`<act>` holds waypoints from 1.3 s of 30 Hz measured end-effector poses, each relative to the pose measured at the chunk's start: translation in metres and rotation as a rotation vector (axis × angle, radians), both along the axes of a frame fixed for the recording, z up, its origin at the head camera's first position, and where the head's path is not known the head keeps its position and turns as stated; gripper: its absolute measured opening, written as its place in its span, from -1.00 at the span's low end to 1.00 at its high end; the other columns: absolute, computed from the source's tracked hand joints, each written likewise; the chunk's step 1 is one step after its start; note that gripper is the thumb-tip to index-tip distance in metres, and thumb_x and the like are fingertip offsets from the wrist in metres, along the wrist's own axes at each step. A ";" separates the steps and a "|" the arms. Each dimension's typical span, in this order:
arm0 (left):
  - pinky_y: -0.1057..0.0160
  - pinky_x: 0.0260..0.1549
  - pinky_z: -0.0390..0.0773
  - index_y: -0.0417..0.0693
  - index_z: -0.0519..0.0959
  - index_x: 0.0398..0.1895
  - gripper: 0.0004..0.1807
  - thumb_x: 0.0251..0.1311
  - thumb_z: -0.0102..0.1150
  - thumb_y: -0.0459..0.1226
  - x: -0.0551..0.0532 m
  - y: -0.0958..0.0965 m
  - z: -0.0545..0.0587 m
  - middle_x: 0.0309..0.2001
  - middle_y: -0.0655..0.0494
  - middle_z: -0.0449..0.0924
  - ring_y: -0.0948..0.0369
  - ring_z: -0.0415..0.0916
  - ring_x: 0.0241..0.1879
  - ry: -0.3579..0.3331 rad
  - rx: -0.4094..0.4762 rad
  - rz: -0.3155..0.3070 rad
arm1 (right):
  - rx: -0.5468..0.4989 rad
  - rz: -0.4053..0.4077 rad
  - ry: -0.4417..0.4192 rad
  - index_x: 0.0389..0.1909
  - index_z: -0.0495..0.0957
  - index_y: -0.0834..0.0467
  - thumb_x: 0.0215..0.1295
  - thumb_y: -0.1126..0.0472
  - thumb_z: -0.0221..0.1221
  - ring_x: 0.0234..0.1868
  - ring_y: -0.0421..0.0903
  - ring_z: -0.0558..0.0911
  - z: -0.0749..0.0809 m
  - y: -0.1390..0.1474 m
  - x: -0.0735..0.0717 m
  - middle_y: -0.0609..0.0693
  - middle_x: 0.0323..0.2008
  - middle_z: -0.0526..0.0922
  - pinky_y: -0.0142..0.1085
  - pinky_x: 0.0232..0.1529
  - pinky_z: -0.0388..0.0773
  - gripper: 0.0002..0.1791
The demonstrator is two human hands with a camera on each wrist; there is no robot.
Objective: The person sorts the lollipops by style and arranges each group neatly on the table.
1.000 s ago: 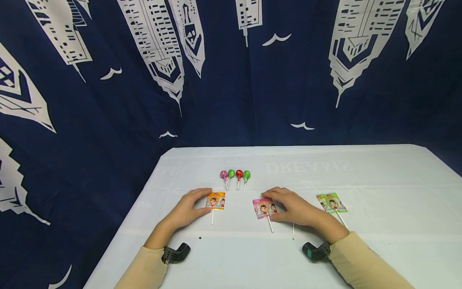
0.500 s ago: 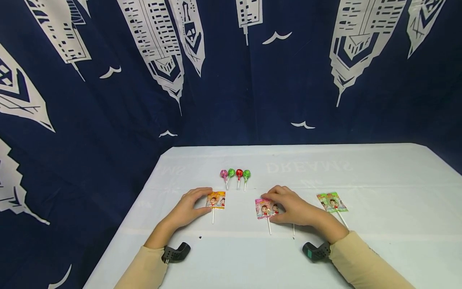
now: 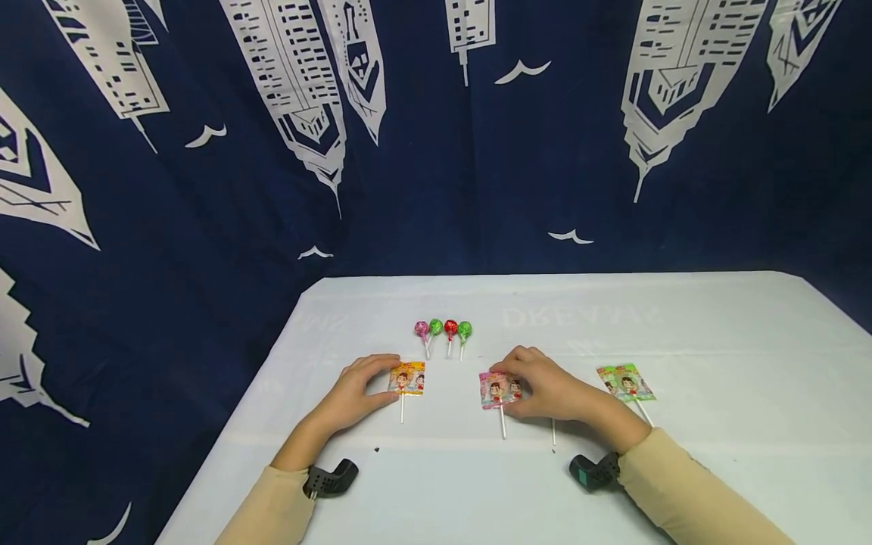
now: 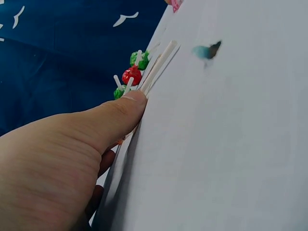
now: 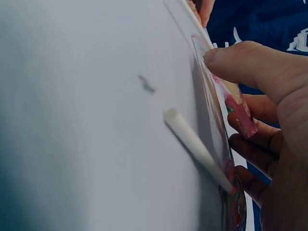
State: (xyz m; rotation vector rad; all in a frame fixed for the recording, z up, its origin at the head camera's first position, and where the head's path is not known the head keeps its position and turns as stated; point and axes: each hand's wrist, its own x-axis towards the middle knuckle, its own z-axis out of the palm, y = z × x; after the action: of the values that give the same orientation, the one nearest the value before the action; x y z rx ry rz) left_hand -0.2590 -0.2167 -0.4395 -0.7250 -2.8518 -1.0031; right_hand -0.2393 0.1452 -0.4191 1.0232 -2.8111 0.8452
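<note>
In the head view my left hand (image 3: 353,390) pinches an orange-wrapped flat lollipop (image 3: 406,378) by its left side, thumb low and fingers at the top edge. Its white stick (image 4: 159,67) shows past the thumb in the left wrist view. My right hand (image 3: 545,386) grips a pink-wrapped flat lollipop (image 3: 499,390) by its right side, the stick pointing toward me. Beneath that hand lies another lollipop, of which the head view shows only the stick (image 3: 554,431); the right wrist view shows part of its wrapper (image 5: 238,207).
Several round lollipops (image 3: 450,328) in pink, green and red lie in a row behind the hands. A green-wrapped flat lollipop (image 3: 627,382) lies right of my right hand. Small dark specks (image 3: 377,450) mark the white tabletop (image 3: 450,492); a dark blue printed cloth (image 3: 436,189) hangs behind.
The pink-wrapped lollipop has turned so that its stick points more nearly straight toward me, and my right hand has shifted slightly left with it. The left hand stays in place.
</note>
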 end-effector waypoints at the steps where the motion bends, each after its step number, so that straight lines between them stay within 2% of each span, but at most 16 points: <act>1: -0.19 0.39 0.13 0.06 0.52 0.29 -0.41 0.15 0.42 -0.17 0.000 0.000 0.000 0.36 0.14 0.47 0.00 0.29 0.43 0.000 0.000 0.001 | -0.005 0.002 -0.001 0.17 0.58 0.16 0.04 0.14 0.43 0.02 -0.14 0.42 0.001 -0.001 -0.001 -0.10 -0.04 0.56 -0.23 0.06 0.45 -0.40; 7: -0.20 0.41 0.10 0.05 0.53 0.28 -0.42 0.15 0.42 -0.18 -0.001 0.000 0.000 0.36 0.13 0.47 0.00 0.28 0.44 -0.012 0.003 0.009 | -0.041 0.014 0.004 0.17 0.59 0.19 0.03 0.16 0.43 0.03 -0.09 0.43 0.003 -0.011 -0.004 -0.06 -0.04 0.57 -0.23 0.07 0.47 -0.39; 16: -0.22 0.40 0.12 0.03 0.54 0.26 -0.42 0.14 0.43 -0.19 0.000 0.001 0.001 0.35 0.12 0.49 -0.01 0.30 0.42 0.001 0.006 0.012 | -0.035 0.009 -0.023 0.21 0.57 0.18 0.05 0.14 0.41 0.05 -0.10 0.44 0.007 -0.033 -0.012 -0.05 -0.01 0.55 -0.23 0.09 0.47 -0.37; 25: -0.20 0.39 0.12 0.04 0.54 0.27 -0.42 0.13 0.44 -0.19 0.001 0.002 0.002 0.35 0.14 0.49 0.00 0.29 0.42 -0.005 0.012 0.014 | -0.022 -0.006 -0.047 0.23 0.55 0.17 0.08 0.10 0.41 -0.05 -0.20 0.46 0.009 -0.052 -0.016 -0.07 0.01 0.51 -0.31 0.01 0.49 -0.36; 32: -0.20 0.40 0.12 0.06 0.54 0.27 -0.40 0.11 0.45 -0.18 0.000 0.002 0.001 0.33 0.14 0.51 0.01 0.31 0.41 0.003 0.017 0.022 | 0.034 -0.038 0.019 0.20 0.58 0.18 0.05 0.08 0.43 -0.15 -0.21 0.48 0.009 -0.067 -0.017 -0.07 -0.06 0.54 -0.32 -0.10 0.48 -0.36; 39: -0.21 0.42 0.10 0.07 0.54 0.27 -0.40 0.11 0.45 -0.16 0.000 0.001 0.000 0.33 0.14 0.51 0.01 0.30 0.42 -0.001 0.011 0.024 | 0.097 -0.075 0.047 0.18 0.60 0.13 0.04 0.01 0.45 -0.16 -0.21 0.48 0.008 -0.077 -0.017 -0.08 -0.07 0.55 -0.32 -0.17 0.45 -0.36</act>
State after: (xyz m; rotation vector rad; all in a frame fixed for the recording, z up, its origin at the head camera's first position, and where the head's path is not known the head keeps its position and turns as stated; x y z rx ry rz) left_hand -0.2593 -0.2153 -0.4390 -0.6884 -2.8468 -1.0152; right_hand -0.2562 0.0678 -0.4115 0.9292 -2.8554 0.6746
